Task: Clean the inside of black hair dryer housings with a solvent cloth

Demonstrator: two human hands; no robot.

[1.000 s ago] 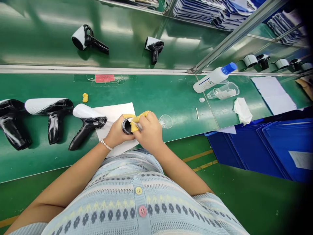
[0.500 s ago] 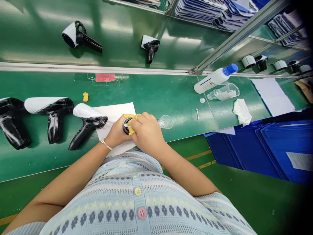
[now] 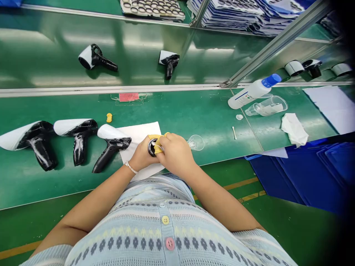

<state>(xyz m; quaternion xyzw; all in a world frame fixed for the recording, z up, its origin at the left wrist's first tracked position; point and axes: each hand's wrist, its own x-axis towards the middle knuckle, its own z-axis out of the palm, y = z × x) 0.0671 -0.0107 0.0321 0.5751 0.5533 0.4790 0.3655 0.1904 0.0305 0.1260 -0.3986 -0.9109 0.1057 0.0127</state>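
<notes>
My left hand point(image 3: 143, 156), a bead bracelet at its wrist, is closed around a black round part point(image 3: 152, 147) with a shiny rim and an opening facing up. Yellow finger covers show on the fingertips of both hands. My right hand point(image 3: 179, 154) is pinched at that opening, its fingertips touching the rim. Something small and pale shows between those fingers, too hidden to name. Both hands are over a white sheet point(image 3: 149, 169) on the bench. Close beyond my right hand is a small clear cup point(image 3: 196, 142), partly covered by it.
Several white-and-black hair-dryer-shaped housings point(image 3: 111, 144) lie at the left; others point(image 3: 169, 62) rest along the back panel. A yellow finger cover point(image 3: 109, 118) lies nearby. Rightward are a white bottle point(image 3: 251, 95), clear cups point(image 3: 273, 106), a cotton swab point(image 3: 234, 133) and crumpled tissue point(image 3: 294, 129).
The view has shifted, so the bench things appear farther right and lower. My right fingers have turned slightly at the round part's opening; my left hand keeps its hold.
</notes>
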